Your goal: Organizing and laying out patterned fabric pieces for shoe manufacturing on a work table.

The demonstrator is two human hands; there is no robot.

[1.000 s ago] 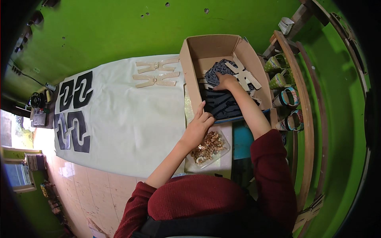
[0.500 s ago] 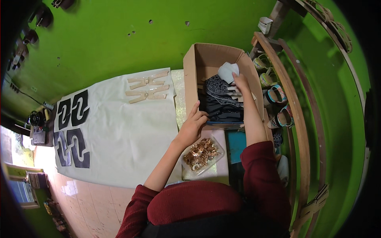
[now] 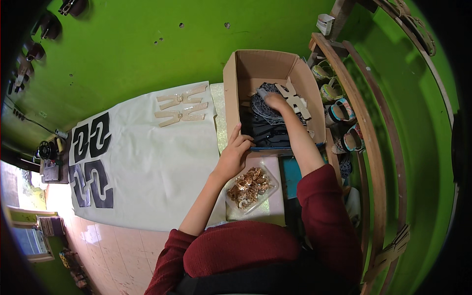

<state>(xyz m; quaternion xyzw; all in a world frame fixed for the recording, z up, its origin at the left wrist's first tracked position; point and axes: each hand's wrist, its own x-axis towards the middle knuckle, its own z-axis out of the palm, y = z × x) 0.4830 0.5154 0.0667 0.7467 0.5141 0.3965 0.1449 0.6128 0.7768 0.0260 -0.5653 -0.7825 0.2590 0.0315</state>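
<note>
An open cardboard box [image 3: 230,98] holds dark strap-like pieces [image 3: 265,133], a grey patterned bundle [image 3: 263,109] and cream cut-out pieces [image 3: 295,101]. My left hand [image 3: 235,155] grips the box's near left corner, its index finger lying up along the wall. Inside the box, my right hand [image 3: 275,101] is closed over the patterned bundle. A pale grey item [image 3: 263,92] shows at its fingertips, too blurred to name. Just in front of the box stands a clear plastic tray [image 3: 268,196] of shiny gold-brown small parts [image 3: 248,187].
White sheet material [image 3: 147,162] covers the table, with two beige strap pieces [image 3: 181,115] and several black S-shaped cut-outs [image 3: 98,135] on it. At right, a wooden rack [image 3: 366,123] holds colourful sandals [image 3: 339,112]. A green wall [image 3: 147,54] rises behind.
My right hand has moved left and deeper into the box with the pale item. The cream cut-outs at its right now show more fully. My left hand stays at the box corner.
</note>
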